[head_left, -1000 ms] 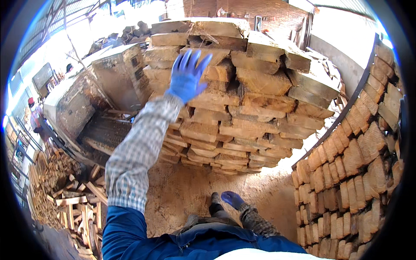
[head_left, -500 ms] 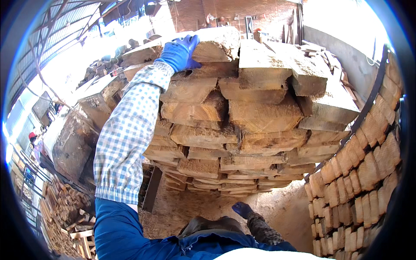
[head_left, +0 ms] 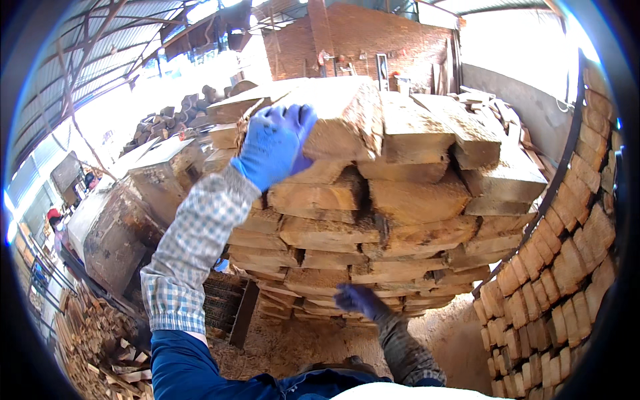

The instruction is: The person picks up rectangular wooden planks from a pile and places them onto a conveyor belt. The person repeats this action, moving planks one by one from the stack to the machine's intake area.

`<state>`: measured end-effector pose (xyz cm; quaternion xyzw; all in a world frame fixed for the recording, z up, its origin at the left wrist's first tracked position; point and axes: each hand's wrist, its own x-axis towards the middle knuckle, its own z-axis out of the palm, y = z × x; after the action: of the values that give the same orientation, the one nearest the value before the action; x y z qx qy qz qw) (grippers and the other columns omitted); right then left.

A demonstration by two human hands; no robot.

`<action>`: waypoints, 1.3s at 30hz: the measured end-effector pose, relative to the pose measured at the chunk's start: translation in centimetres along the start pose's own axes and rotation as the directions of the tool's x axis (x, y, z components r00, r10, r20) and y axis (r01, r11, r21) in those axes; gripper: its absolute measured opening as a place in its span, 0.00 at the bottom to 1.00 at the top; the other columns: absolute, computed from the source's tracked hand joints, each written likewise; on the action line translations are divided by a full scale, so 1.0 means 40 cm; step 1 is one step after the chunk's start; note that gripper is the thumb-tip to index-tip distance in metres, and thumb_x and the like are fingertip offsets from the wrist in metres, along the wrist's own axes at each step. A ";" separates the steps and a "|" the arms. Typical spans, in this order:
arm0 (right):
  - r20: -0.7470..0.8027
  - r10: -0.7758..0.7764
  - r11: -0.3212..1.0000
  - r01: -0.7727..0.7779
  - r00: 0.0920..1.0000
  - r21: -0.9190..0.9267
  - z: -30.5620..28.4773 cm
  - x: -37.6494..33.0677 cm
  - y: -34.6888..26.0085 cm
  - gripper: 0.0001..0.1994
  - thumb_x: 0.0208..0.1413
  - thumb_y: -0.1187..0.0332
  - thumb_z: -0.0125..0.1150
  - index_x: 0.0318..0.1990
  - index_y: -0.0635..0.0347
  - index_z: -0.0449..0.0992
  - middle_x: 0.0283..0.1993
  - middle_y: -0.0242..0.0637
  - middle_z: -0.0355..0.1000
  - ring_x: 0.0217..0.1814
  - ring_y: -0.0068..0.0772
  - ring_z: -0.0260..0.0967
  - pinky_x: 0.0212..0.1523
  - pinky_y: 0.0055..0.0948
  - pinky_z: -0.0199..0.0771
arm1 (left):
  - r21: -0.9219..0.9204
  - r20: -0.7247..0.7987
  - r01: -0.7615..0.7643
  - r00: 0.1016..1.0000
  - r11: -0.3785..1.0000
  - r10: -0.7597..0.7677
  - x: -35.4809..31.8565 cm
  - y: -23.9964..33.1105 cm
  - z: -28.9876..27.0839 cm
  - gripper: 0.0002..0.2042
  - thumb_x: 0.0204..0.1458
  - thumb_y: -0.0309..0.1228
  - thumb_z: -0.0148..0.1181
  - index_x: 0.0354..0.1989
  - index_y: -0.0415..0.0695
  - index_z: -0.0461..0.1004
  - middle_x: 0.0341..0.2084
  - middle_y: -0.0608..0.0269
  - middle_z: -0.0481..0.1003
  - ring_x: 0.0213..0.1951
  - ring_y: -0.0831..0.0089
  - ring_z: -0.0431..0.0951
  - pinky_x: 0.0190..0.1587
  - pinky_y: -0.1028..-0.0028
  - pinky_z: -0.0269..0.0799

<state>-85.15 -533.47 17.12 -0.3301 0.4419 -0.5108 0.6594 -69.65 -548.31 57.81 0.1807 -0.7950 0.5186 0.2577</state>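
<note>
Brick walling point(head_left: 360, 40) and a metal roof point(head_left: 93, 40) back this open shed, where a tall stack of rough timber point(head_left: 327, 230) stands before the worker on a dusty floor point(head_left: 267, 350). On top of it, at the front and left of the middle, lies a thick plank point(head_left: 343, 137), its sawn end toward the worker. The left hand point(head_left: 273, 143), gloved in blue, is clamped on the left corner of that end, fingers point(head_left: 310, 115) bent over the upper edge and thumb low against the end face. The right hand point(head_left: 362, 302), also gloved, is lower, in front of the stack, its fingers loosely apart with nothing seen in them; whether they touch the timber cannot be told. One hand at a corner probably gives poor control of such a heavy-looking piece, so it would be wise to bring the right hand up to the opposite corner before putting weight on it. Drawing it straight along its length should keep it from snagging the neighbouring plank point(head_left: 413, 143) just beside it. Feet are best kept clear of the space below the end, with the thumb away from pinch points between layers.
</note>
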 end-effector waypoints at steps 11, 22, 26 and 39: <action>-0.247 -0.723 0.596 0.763 0.645 0.250 0.195 -0.017 -0.400 0.29 0.68 0.47 0.50 0.66 0.61 0.66 0.60 0.44 0.73 0.58 0.41 0.74 0.60 0.43 0.75 | -0.805 -0.165 -0.189 0.982 0.562 0.094 -0.465 0.118 -0.099 0.38 0.53 0.50 0.68 0.65 0.38 0.63 0.55 0.45 0.71 0.59 0.53 0.71 0.61 0.54 0.69; -0.356 -0.535 0.774 0.613 0.766 0.157 0.225 -0.127 0.053 0.32 0.69 0.44 0.49 0.69 0.58 0.63 0.66 0.40 0.68 0.64 0.40 0.68 0.65 0.43 0.70 | -0.309 0.801 0.232 0.587 -0.922 -0.121 -0.658 0.208 0.229 0.30 0.60 0.51 0.62 0.59 0.34 0.73 0.48 0.62 0.77 0.47 0.75 0.76 0.50 0.73 0.74; -0.463 -0.392 0.841 0.514 0.795 0.172 0.162 -0.137 0.142 0.32 0.70 0.43 0.47 0.71 0.57 0.61 0.68 0.40 0.66 0.67 0.39 0.65 0.68 0.41 0.66 | -0.357 0.898 0.337 0.379 -0.871 -0.222 -0.765 0.328 0.183 0.29 0.60 0.52 0.63 0.52 0.34 0.76 0.41 0.65 0.77 0.42 0.76 0.73 0.47 0.73 0.71; 0.091 0.070 0.969 -0.046 0.993 -0.243 0.538 0.425 0.265 0.23 0.67 0.53 0.60 0.60 0.61 0.73 0.56 0.32 0.74 0.53 0.27 0.72 0.54 0.30 0.75 | -0.417 0.899 -0.303 -0.278 -0.857 -0.339 -1.578 0.314 0.121 0.32 0.64 0.55 0.54 0.63 0.37 0.71 0.56 0.58 0.76 0.52 0.69 0.78 0.57 0.70 0.74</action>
<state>-59.80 -547.45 11.97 -0.4193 0.4768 -0.4169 0.6504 -27.09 -546.50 9.33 0.3077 -0.1161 -0.6174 0.7146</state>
